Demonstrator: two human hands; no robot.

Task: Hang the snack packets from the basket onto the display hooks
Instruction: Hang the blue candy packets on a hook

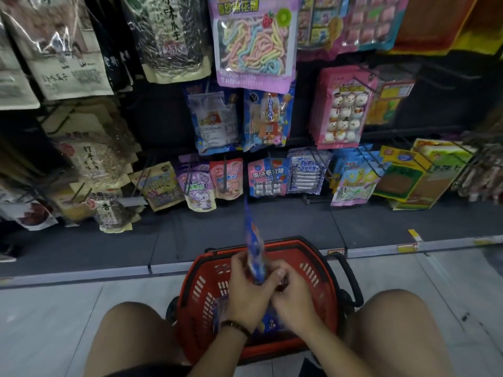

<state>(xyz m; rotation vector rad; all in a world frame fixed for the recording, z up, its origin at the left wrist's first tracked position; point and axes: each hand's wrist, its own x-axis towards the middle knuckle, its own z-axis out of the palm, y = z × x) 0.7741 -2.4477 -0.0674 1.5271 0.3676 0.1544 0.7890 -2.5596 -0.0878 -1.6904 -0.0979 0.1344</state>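
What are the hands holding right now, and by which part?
A blue snack packet, seen edge-on above the red basket. Both the left hand and the right hand grip its lower end; its upper end sticks up free.

The person's forearms (215, 352) are bare from the lower edge of the view up to the left hand (249, 291) and right hand (295, 303). A slim bracelet (236, 326) of dark brown beads (one or two catch the light in a warmer amber) circles the left wrist. Dark shorts (163, 372), near black, show only as narrow strips over the thighs, with both knees (130, 322) bare beyond them.
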